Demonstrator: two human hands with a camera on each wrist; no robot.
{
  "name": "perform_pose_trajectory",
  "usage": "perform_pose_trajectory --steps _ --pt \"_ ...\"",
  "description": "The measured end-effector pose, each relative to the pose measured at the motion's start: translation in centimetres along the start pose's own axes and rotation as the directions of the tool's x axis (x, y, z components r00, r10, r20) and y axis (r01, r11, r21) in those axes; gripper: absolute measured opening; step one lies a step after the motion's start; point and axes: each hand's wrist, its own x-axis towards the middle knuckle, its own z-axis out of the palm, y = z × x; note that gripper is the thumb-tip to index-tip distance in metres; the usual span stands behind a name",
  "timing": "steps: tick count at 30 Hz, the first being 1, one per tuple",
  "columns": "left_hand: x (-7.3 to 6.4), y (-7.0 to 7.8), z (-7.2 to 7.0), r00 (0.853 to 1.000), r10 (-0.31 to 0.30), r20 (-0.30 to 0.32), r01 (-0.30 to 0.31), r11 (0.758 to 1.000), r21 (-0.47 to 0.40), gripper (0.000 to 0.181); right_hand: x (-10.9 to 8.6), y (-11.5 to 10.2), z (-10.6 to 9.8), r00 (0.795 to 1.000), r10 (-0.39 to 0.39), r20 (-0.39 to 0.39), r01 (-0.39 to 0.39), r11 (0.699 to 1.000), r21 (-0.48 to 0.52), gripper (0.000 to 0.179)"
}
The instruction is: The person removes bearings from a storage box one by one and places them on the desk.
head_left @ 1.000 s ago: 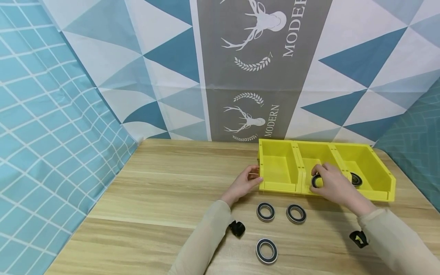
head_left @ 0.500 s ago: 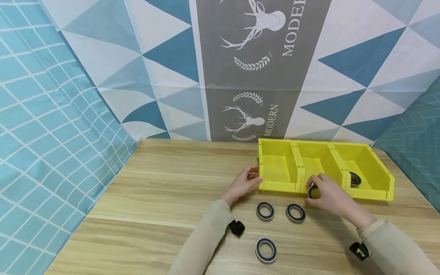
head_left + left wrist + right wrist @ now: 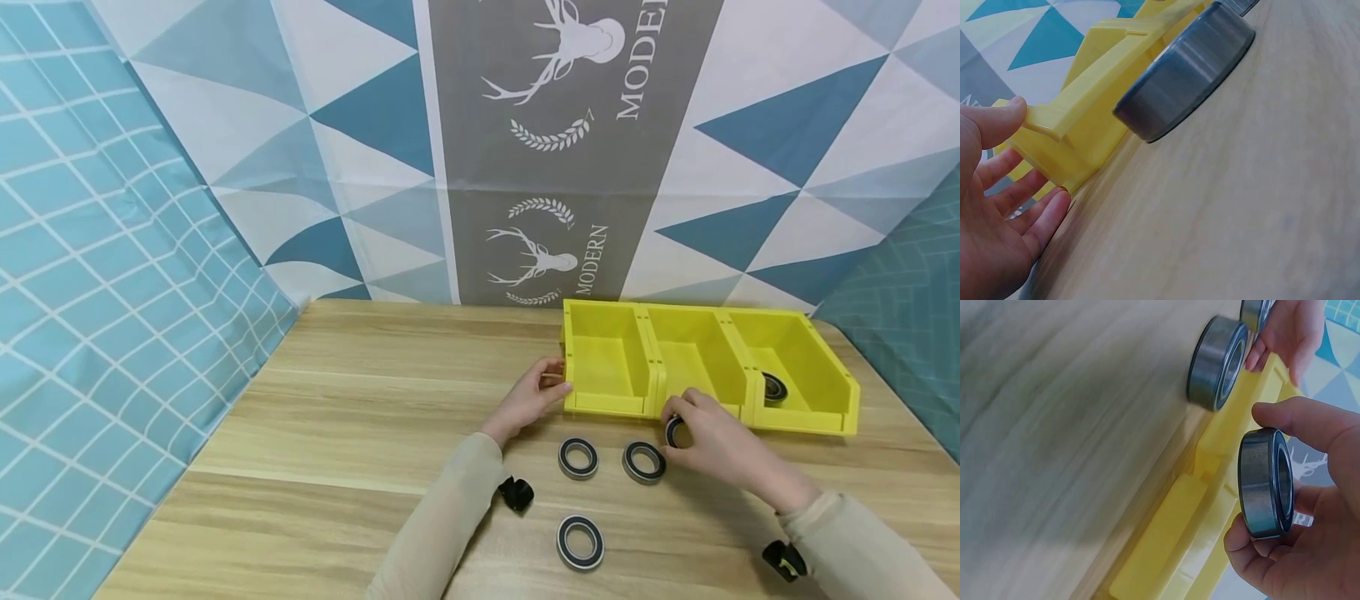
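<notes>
My right hand [image 3: 712, 442] pinches a ball bearing [image 3: 1259, 484] between thumb and fingertips, just in front of the middle compartment of the yellow three-part bin [image 3: 609, 406]. In the right wrist view the bearing stands on edge in the grip. At the bin's left end my left hand [image 3: 528, 400] holds the side wall, its thumb [image 3: 1007, 120] on the front rim and its fingers against the outer side. Two bearings, one at left [image 3: 578, 474] and one at right [image 3: 660, 463], lie before the bin. Another bearing [image 3: 597, 543] lies nearer me.
Inside the bin's right compartment sits a dark bearing [image 3: 776, 388], partly hidden by the divider. The wooden table [image 3: 337, 417] runs back to a patterned cloth wall [image 3: 375, 150]. Black wrist cameras, left [image 3: 517, 494] and right [image 3: 783, 560], hang below the sleeves.
My right hand has drawn the bearing out of the middle compartment, over its front lip and toward me. The left hand stays at the bin's left end.
</notes>
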Motion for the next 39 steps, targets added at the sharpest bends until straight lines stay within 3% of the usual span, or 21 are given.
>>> perform_pose_trajectory --steps 26,39 --pt "0.1 0.0 0.0 1.000 -0.001 0.000 0.001 1.000 0.003 0.043 -2.5 -3.9 1.0 0.995 -0.085 0.049 0.085 0.996 0.001 0.035" --pt "0.1 -0.1 0.0 1.000 -0.005 0.000 0.005 1.000 0.003 0.043 -3.4 -5.1 1.4 0.985 -0.170 0.012 0.171 0.984 -0.042 0.039"
